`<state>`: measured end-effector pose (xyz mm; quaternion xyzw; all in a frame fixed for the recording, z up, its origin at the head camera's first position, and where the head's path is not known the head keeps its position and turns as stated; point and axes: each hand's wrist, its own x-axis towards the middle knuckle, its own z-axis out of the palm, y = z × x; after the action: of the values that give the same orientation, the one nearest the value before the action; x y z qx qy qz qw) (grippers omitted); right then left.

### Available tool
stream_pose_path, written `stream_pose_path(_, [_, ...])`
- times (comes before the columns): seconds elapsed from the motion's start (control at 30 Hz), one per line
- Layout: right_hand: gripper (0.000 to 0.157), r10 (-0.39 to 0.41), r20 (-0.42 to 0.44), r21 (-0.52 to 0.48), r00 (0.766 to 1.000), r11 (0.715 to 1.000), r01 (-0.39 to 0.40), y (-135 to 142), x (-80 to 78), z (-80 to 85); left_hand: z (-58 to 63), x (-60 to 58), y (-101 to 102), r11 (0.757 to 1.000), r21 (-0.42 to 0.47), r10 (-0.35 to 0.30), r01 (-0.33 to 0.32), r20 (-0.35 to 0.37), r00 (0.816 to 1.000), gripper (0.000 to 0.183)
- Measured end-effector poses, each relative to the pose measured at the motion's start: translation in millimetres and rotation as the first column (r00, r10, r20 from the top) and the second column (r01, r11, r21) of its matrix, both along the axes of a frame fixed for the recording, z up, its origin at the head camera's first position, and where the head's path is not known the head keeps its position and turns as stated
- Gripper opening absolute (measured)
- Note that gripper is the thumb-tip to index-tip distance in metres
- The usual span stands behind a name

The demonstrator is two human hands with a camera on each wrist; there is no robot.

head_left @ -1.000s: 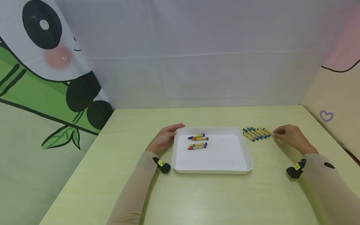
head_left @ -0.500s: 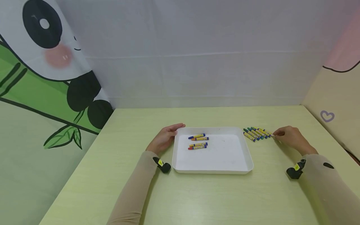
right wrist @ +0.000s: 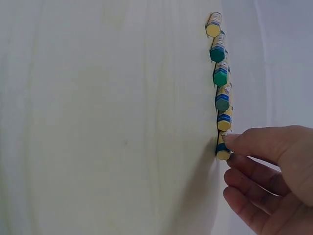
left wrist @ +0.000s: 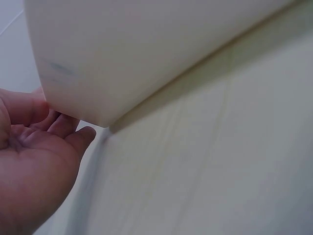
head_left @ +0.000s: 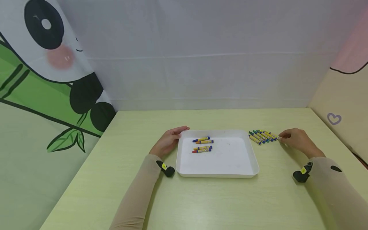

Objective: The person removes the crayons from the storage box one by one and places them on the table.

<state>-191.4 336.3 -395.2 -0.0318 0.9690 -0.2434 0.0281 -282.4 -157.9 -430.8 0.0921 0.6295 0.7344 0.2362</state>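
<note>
A white tray [head_left: 224,159] lies mid-table, and my left hand [head_left: 169,140] grips its far left corner, as the left wrist view shows with fingers around the edge [left wrist: 112,63]. Inside the tray are several wrapped crayons, among them a blue one [head_left: 201,139], an orange one [head_left: 204,142] and a red one [head_left: 202,151]. To the tray's right, a slanted row of yellow-wrapped crayons [head_left: 260,137] rests on the table. My right hand [head_left: 297,140] is at the row's right end. There its thumb and fingertip pinch the last crayon [right wrist: 223,147], a yellow-ended one.
The pale wooden table [head_left: 184,204] meets a whitish cloth wall [head_left: 201,80] at the back. A panda-print panel [head_left: 57,95] stands on the left and a beige panel [head_left: 345,95] on the right. Each sleeve carries a black wrist camera [head_left: 302,174].
</note>
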Motion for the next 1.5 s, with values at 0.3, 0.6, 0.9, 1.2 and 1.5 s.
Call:
stream_pose_path(0.3, [0.034,0.030,-0.038,-0.009,0.999,1.000,-0.030,1.4,-2.5,6.8,1.0,-0.3,2.5,1.000,0.006,0.006,-0.006,0.003,1.000,0.047])
stream_pose_path(0.6, [0.035,0.064,-0.028,0.003,0.998,0.998,-0.064,-4.1,-10.5,14.6,0.8,-1.0,4.7,1.000,0.001,0.016,-0.016,-0.001,1.000,0.046])
stream_pose_path(0.9, [0.034,0.089,-0.032,-0.019,0.996,0.996,-0.089,-21.4,-19.5,26.9,0.2,-2.5,6.4,0.999,-0.001,0.033,-0.033,0.012,0.999,0.046])
stream_pose_path(1.2, [0.034,0.115,0.002,-0.062,0.993,0.991,-0.115,-45.8,-29.3,43.4,0.5,-4.7,7.4,0.999,-0.018,0.040,-0.040,0.004,0.999,0.046])
stream_pose_path(1.5, [0.031,0.193,0.025,-0.103,0.981,0.976,-0.190,-66.9,-40.0,54.4,0.8,-5.8,9.0,0.999,-0.017,0.041,-0.041,0.006,0.999,0.046])
